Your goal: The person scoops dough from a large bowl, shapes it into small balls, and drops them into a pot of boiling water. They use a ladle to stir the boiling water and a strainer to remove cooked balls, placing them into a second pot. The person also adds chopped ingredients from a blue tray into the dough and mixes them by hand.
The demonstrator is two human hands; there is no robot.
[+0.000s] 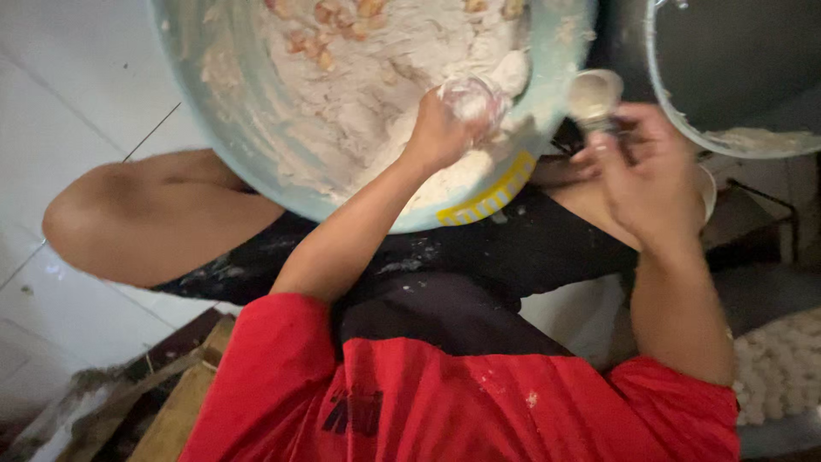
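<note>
Left hand: clamped on clear cup, scooping dough in bowl, frame top. Right hand: pinching small mould, upper right. Step: portioning; filling needs steady transfer.

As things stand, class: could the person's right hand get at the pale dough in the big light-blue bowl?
Probably yes. The right hand holds a small round mould just beside the bowl's rim, with nothing between them. The left hand is already in the dough, so room is a little tight.
</note>
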